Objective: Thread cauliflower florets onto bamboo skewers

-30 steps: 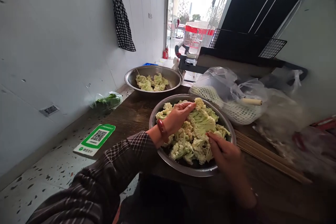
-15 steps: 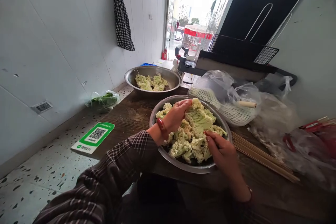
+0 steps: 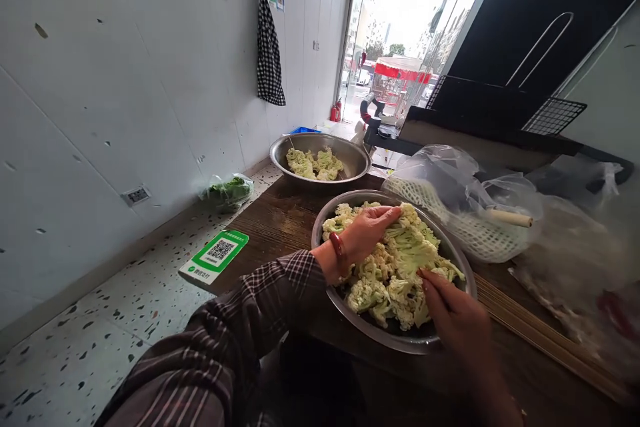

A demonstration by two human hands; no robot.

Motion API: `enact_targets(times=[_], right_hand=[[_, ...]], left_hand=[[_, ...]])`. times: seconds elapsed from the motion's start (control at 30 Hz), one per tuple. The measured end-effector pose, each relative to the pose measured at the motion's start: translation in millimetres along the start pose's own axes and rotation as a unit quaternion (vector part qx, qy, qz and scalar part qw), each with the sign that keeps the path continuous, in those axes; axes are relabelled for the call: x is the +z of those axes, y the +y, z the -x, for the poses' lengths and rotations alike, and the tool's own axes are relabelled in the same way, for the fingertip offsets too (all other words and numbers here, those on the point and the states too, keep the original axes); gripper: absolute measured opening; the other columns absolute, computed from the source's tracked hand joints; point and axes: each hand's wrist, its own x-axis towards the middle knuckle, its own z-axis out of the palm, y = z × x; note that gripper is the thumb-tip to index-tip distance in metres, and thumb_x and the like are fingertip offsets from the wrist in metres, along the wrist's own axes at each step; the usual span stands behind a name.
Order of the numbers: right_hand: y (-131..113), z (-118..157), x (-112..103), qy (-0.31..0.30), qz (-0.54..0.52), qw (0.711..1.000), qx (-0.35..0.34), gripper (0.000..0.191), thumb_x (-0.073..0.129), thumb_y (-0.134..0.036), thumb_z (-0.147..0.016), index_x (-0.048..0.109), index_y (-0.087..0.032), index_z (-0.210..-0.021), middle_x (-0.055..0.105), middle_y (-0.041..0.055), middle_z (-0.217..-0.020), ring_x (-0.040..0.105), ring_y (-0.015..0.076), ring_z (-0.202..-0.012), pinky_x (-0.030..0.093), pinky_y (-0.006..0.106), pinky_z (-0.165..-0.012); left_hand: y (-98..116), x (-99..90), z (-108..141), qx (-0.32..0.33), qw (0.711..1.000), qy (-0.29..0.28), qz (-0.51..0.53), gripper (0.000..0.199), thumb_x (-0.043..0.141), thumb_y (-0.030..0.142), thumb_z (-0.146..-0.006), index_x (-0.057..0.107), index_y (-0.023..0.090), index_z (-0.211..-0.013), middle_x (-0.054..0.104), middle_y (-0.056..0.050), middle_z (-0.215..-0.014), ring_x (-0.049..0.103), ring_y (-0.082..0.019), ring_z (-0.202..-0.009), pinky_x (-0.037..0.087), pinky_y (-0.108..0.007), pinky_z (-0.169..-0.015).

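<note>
A large cauliflower piece (image 3: 413, 240) with a pale green stem side is raised just over a metal bowl (image 3: 345, 315) full of cauliflower florets (image 3: 370, 290). My left hand (image 3: 369, 233), with a reddish bracelet at the wrist, grips the upper edge of that piece between thumb and fingers. At its lower end, my right hand (image 3: 453, 310) is closed in a pinch against the stem. Whatever thin thing may be in the right fingers is hidden. Thin wooden skewers (image 3: 540, 330) lie on the table right of the bowl, close to my right hand.
Behind stands a second metal bowl (image 3: 357, 157) with more cauliflower. Clear plastic bags (image 3: 450, 177) and white foam netting (image 3: 480, 233) crowd the right side. A green QR card (image 3: 215, 255) rests at the table's left edge; bagged greens (image 3: 230, 192) sit by the wall.
The view has turned a little left, so everything appears farther right and slightly lower. Both hands keep the same places on the cauliflower piece.
</note>
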Motion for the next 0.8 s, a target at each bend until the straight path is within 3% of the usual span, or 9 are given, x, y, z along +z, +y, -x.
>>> enact_targets(times=[0.23, 0.47, 0.67, 0.8], right_hand=[[0.5, 1.5, -0.2, 0.01, 0.013, 1.0, 0.01, 0.038, 0.053, -0.044, -0.095, 0.08, -0.018, -0.101, 0.08, 0.01, -0.098, 0.079, 0.0267, -0.085, 0.065, 0.038, -0.079], [2.0, -2.8, 2.2, -0.036, -0.016, 0.998, 0.041, 0.039, 0.051, -0.044, -0.094, 0.078, -0.017, -0.103, 0.08, 0.0113, -0.101, 0.078, 0.0273, -0.09, 0.064, 0.039, -0.082], [0.7, -16.7, -14.1, -0.092, -0.028, 0.995, 0.033, 0.037, 0.053, -0.04, -0.094, 0.075, -0.02, -0.115, 0.079, 0.0098, -0.106, 0.076, 0.0261, -0.095, 0.061, 0.039, -0.084], [3.6, -39.8, -27.4, -0.081, -0.024, 0.995, 0.061, 0.037, 0.049, -0.04, -0.094, 0.077, -0.019, -0.107, 0.08, 0.0076, -0.088, 0.075, 0.0237, -0.078, 0.059, 0.035, -0.074]], left_hand=[[0.9, 3.5, 2.9, 0.005, 1.0, -0.001, -0.028, 0.048, 0.081, 0.059, -0.066, 0.065, 0.013, -0.071, 0.059, 0.001, -0.066, 0.051, -0.008, -0.063, 0.039, -0.022, -0.061], [-0.1, -4.9, -1.0, 0.008, 0.998, 0.024, -0.055, 0.048, 0.079, 0.059, -0.068, 0.069, 0.013, -0.079, 0.06, 0.0, -0.07, 0.05, -0.008, -0.06, 0.036, -0.022, -0.055], [23.5, -11.3, 3.0, 0.02, 0.997, -0.005, -0.079, 0.052, 0.083, 0.053, -0.067, 0.074, 0.013, -0.099, 0.069, -0.005, -0.085, 0.06, -0.012, -0.073, 0.044, -0.022, -0.065], [49.8, -16.9, 9.3, 0.005, 0.985, -0.038, -0.171, 0.055, 0.079, 0.05, -0.073, 0.071, 0.017, -0.115, 0.072, -0.009, -0.106, 0.064, -0.015, -0.085, 0.047, -0.026, -0.076]])
